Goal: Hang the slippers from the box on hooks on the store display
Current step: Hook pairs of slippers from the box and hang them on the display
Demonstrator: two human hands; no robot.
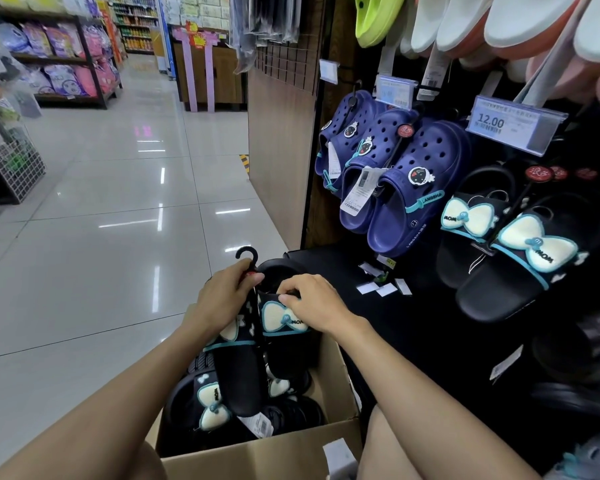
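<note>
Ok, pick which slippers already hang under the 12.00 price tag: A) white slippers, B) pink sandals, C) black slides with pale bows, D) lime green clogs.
C: the black slides with pale bows hang just below the 12.00 price tag.

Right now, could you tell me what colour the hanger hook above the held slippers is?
Black hanger hook, head view.

Black slippers (243, 368) with cream bows edged in teal — same pattern on the hung pair (520, 251). Navy clogs (413, 188) with teal straps, a lime-green clog (374, 19), brown cardboard box (257, 455).
</note>
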